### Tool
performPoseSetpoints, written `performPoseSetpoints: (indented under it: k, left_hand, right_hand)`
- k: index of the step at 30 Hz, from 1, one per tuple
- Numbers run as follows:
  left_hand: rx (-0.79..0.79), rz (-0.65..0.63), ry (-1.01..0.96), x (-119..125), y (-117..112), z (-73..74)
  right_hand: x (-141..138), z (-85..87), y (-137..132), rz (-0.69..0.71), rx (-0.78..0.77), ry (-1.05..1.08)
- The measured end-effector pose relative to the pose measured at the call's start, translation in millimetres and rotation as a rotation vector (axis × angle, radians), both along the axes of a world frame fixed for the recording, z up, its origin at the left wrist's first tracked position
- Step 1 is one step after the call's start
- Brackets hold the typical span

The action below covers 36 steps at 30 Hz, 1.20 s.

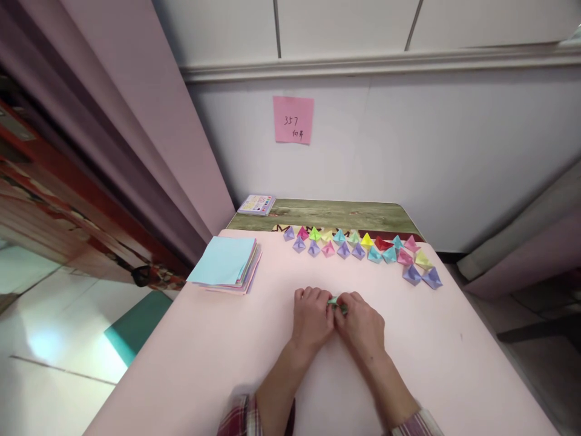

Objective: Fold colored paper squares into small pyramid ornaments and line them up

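Between my two hands, near the middle of the table, is a small piece of green folded paper (334, 300), mostly covered by fingers. My left hand (312, 318) closes on its left side, with the fingers curled. On its right side, my right hand (361, 321) pinches it between thumb and fingers. The hands nearly touch each other just above the pink tabletop (254, 345). Beyond them stand several small folded paper pieces (344, 249) in purple, pink, yellow, blue, green and red, set in rows that bend toward me at the right.
A stack of coloured paper squares (227, 260), light blue on top, lies at the table's left. A small printed packet (257, 204) rests at the back left corner. On the wall is a pink sticky note (293, 120). A curtain (149, 121) hangs at the left.
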<state>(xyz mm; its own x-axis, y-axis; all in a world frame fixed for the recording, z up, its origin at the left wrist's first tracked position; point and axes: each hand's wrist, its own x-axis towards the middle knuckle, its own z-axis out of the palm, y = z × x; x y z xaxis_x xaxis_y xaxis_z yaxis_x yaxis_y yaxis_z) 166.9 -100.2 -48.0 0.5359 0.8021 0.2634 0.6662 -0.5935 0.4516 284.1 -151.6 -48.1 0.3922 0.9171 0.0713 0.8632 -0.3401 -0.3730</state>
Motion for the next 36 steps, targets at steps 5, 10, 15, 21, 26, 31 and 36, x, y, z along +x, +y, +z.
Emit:
performPoseSetpoints:
  k: [5, 10, 15, 21, 26, 31, 36]
  left_hand:
    - [0.001, 0.031, 0.132, 7, -3, 2.3]
    - [-0.036, 0.043, 0.248, 17, -1, 10.4]
    - [-0.104, 0.011, 0.346, 28, 6, 25.1]
    - [-0.095, -0.030, 0.367, 28, 17, 27.1]
    - [-0.145, -0.090, 0.264, 17, 24, 20.4]
    - [-0.134, -0.075, 0.226, 13, 21, 14.9]
    - [-0.112, -0.056, 0.273, 13, 14, 16.5]
  right_hand:
    - [0, 2.0, -1, -0.016, -0.012, 0.005]
    - [1, 4.7, 0, 0.008, -0.056, -0.015]
    - [1, 7.9, 0, 0.018, -0.128, -0.034]
    - [4, 5.0, 2, 0.041, -0.110, -0.016]
    - [7, 0.7, 3, 0.061, -0.089, 0.002]
    - [6, -1.9, 1, 0.061, -0.054, 0.006]
    - [8, -0.2, -4, 0.073, -0.024, 0.055]
